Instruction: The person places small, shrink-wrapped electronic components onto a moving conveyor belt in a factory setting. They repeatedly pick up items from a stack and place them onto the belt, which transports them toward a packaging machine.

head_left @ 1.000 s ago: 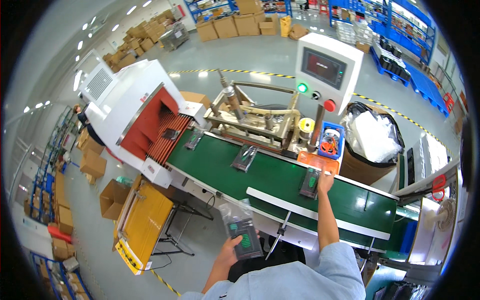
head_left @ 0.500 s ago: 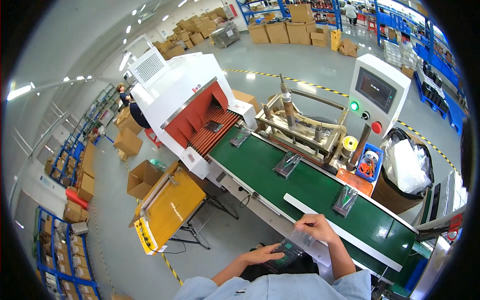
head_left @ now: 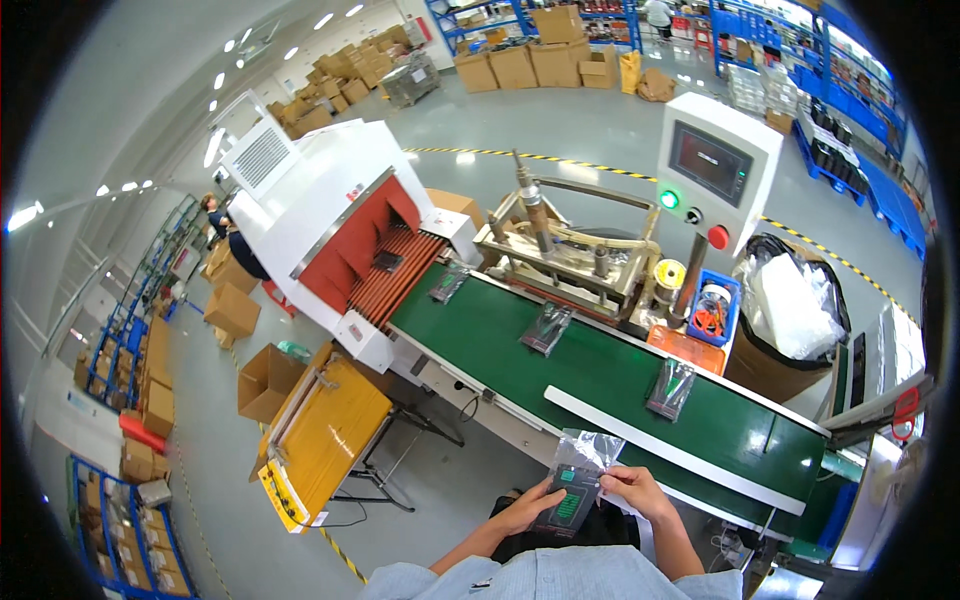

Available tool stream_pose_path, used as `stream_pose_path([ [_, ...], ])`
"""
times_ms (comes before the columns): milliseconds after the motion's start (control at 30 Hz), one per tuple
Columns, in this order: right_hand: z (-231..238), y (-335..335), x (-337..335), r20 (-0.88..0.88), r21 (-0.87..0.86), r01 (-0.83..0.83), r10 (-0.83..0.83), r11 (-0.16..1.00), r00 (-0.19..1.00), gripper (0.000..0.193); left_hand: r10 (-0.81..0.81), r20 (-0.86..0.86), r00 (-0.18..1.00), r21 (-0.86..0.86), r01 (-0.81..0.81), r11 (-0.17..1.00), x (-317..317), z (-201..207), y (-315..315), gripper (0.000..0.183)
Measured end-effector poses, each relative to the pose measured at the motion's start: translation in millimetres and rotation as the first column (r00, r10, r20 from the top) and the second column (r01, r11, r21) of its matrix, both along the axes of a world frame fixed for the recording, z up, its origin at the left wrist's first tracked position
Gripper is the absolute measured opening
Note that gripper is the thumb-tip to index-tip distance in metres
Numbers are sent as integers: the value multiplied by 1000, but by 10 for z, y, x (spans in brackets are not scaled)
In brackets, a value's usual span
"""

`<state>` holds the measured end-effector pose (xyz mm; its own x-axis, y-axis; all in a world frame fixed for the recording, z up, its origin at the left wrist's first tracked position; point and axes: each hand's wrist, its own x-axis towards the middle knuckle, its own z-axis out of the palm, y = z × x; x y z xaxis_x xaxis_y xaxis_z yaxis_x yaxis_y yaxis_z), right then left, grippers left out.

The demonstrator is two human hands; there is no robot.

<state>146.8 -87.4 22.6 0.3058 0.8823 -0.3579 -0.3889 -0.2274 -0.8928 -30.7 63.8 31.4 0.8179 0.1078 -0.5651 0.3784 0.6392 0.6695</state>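
A flat black package with green markings (head_left: 567, 509) is low in front of my body, inside a clear plastic bag (head_left: 591, 449). My left hand (head_left: 522, 508) grips the package by its left side, thumb over its front. On its right side, my right hand (head_left: 640, 490) pinches the bag's edge between thumb and fingers. The bag's loose, crinkled end sticks up beyond the package. Past my hands, similar bagged packages, a near one (head_left: 670, 388), a middle one (head_left: 547, 328) and a far one (head_left: 449, 283), lie spaced along the green conveyor belt (head_left: 610, 360).
The belt leads to a white tunnel machine (head_left: 345, 150) with red flaps; another package (head_left: 388, 261) sits on its rollers. A white rail (head_left: 650, 440) borders the near side. Beyond stand a metal frame press (head_left: 570, 250) and control panel (head_left: 712, 160). A yellow table (head_left: 330, 435) is left.
My right hand has drawn down to the package's right side. The package is turned more upright, and the bag's loose end now spreads upward. The whole view has shifted slightly.
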Motion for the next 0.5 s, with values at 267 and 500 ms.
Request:
stream_pose_path([
  [267,-218,-417,280,54,51,515,-518,855,854,16,-173,19,985,195,166,967,264,-267,-317,50],
  [500,-664,-1831,1867,452,192,902,-851,386,268,17,-25,28,999,79,22,997,213,-292,-353,34],
])
